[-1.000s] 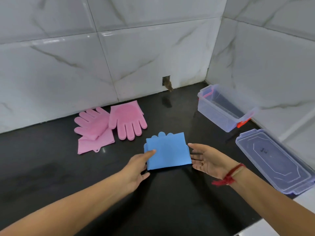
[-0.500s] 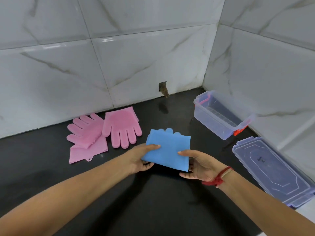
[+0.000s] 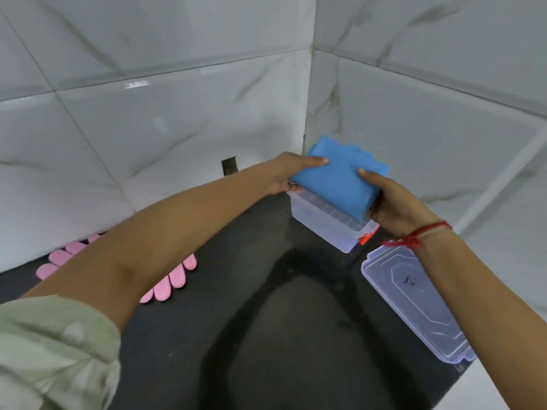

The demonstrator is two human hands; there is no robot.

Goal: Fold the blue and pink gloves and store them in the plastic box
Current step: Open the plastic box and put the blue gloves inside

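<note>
Both hands grip the folded blue gloves [image 3: 340,173] just above the open plastic box [image 3: 322,226]: left hand [image 3: 288,173] on one edge, right hand [image 3: 390,202] on the other; pink gloves [image 3: 174,276] lie on the counter [image 3: 266,321]

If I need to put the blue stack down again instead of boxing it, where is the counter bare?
The widest bare patch of counter lies between the pink gloves and the lid, in front of the plastic box. The back right corner is crowded: box, lid, and both hands, left hand and right hand, holding the blue gloves.
</note>
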